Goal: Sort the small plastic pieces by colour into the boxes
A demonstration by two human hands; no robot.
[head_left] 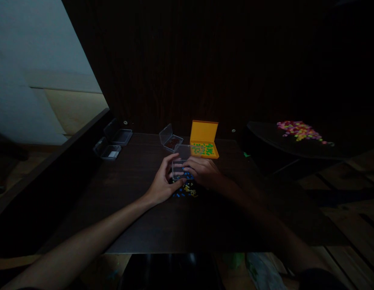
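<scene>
My left hand is wrapped round the left side of a small clear plastic box, whose clear lid stands raised at the back. My right hand is over the box's right part, fingers curled together at its opening; what they hold, if anything, is hidden. Several small blue pieces show through or beside the box under my right fingers. Just in front of the box, small yellow pieces and more blue ones lie loose on the dark table.
Behind my hands stand an open yellow box with green pieces and an open clear box with dark reddish bits. Two more open clear boxes are at the left. Colourful pieces lie heaped on a dark surface at right.
</scene>
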